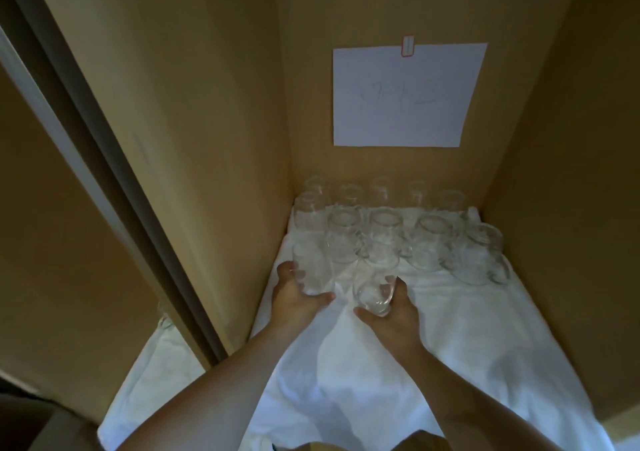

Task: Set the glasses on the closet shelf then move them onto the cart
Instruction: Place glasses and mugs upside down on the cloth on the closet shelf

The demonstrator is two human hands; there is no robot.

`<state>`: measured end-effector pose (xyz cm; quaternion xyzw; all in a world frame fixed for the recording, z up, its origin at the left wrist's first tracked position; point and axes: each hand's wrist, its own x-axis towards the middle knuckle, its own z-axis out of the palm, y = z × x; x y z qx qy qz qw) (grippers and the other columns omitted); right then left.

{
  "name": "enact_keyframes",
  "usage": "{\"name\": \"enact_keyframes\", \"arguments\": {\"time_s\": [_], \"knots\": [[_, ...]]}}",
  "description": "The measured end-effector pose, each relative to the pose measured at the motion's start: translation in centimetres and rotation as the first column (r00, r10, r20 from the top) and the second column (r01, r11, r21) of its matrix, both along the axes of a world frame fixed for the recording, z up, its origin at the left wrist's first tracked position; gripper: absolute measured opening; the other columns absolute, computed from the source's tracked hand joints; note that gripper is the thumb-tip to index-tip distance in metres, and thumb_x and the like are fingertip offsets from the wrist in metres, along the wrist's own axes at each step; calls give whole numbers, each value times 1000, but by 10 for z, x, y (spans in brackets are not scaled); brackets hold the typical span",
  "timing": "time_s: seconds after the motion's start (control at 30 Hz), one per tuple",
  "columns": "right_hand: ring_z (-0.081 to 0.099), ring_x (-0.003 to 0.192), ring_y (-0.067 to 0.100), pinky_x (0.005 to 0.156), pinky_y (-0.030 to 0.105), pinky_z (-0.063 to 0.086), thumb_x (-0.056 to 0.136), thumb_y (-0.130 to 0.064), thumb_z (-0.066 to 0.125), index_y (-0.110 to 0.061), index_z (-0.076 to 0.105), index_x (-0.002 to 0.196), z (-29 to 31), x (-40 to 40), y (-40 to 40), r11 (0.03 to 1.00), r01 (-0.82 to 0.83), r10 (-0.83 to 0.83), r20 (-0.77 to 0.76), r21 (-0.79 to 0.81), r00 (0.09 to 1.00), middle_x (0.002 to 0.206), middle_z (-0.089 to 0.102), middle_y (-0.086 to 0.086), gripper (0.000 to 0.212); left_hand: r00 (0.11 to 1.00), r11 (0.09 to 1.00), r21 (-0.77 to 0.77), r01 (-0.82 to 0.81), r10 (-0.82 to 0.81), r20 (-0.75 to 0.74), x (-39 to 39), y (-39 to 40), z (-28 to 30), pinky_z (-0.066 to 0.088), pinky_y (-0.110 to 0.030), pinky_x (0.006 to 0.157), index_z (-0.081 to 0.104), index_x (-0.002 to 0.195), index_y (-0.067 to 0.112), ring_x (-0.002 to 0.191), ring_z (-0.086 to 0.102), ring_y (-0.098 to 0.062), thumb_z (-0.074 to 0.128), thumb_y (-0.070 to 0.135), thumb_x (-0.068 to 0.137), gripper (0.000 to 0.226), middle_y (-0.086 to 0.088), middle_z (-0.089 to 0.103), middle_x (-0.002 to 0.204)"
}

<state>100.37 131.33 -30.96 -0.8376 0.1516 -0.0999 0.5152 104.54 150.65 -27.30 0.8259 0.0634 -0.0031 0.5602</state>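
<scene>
Single head view — forward and down, close above the closet shelf (450, 364).

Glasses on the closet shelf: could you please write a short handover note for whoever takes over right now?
Left hand grips one clear glass; right hand grips another glass, both at the front of the group.
The other glasses stand in rows at the back of the shelf, on the white cloth.
Done: most glasses are on the shelf.
Left: whether these two are being set down or lifted cannot be told; the cart is out of view.
</scene>
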Motion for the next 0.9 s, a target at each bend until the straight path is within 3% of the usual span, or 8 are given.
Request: {"name": "enact_keyframes", "arguments": {"time_s": [0.1,0.2,0.3,0.43,0.57,0.7,0.9], "knots": [[61,118,18,101,33,49,62,-33,96,-26,44,138,-2,1,-1,1000,-4,4,10,16,1000,130,62,-5,92,999,999,18,-45,46,-19,5,3,14,58,-45,90,32,117,40,111,59,-24,93,51,40,99,-1,53,124],[61,118,18,102,34,50,62,-34,96,-27,45,137,-6,1,-2,999,2,-2,15,34,1000,130,63,-4,91,1000,978,210,-15,16,-5,7,9,34,54,-44,94,34,128,32,113,55,-24,94,41,50,99,-2,49,125],[62,115,18,99,32,50,62,-33,95,-28,45,135,-6,2,-1,999,3,-4,21,45,1000,129,63,-4,89,1000,903,429,-4,4,1,12,14,53,54,-41,88,42,131,24,110,52,-28,93,30,55,92,-5,46,120],[62,115,18,99,33,50,62,-34,95,-28,45,137,-8,2,-1,999,8,-9,25,50,1000,128,63,-4,90,998,708,704,59,-26,-57,11,9,73,54,-42,84,47,125,21,108,51,-30,84,35,64,73,-6,43,120],[61,118,18,101,33,50,63,-33,95,-26,45,139,-8,2,-1,998,3,-5,25,65,1000,131,62,-4,92,988,392,919,47,-155,16,6,-3,82,47,-41,83,50,119,20,108,47,-30,64,16,76,46,-6,46,122],[61,117,17,99,32,49,64,-33,94,-25,44,141,-8,1,-2,998,-2,1,24,67,1000,129,62,-6,92,971,234,972,38,-240,20,8,-12,90,42,-44,87,46,126,18,116,46,-29,59,5,79,50,-4,49,125],[60,121,16,102,34,49,64,-38,94,-27,40,145,-8,1,-2,998,-3,3,12,56,1000,135,60,-7,98,939,81,996,38,-344,-8,21,-19,97,39,-45,99,50,127,19,123,47,-27,60,5,82,48,-3,55,122]]}}
